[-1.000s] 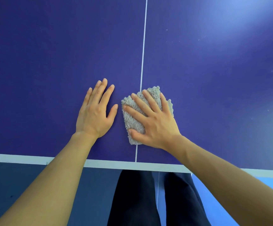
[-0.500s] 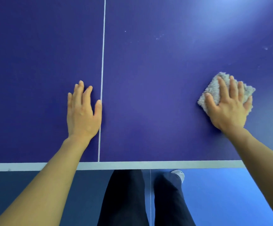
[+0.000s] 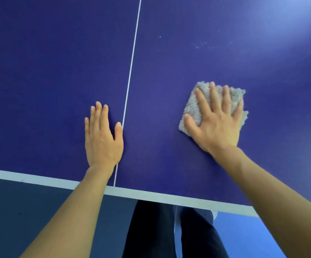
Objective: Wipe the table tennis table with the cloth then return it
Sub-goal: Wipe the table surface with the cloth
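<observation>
Right of the thin white centre line (image 3: pixel 132 71): fluffy grey folded cloth (image 3: pixel 191 110)

Pins the cloth to the dark blue table-tennis desk (image 3: pixel 58 71) under the right hand (image 3: pixel 216 125), fingers spread straight; rests the left hand (image 3: pixel 102 138) flat beside the line. Looks light, limp, grippy; probably lifts best pinched at a free edge.

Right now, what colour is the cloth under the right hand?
Light grey, fluffy cloth, seen best in the head view.

No legible text or labels.
</observation>
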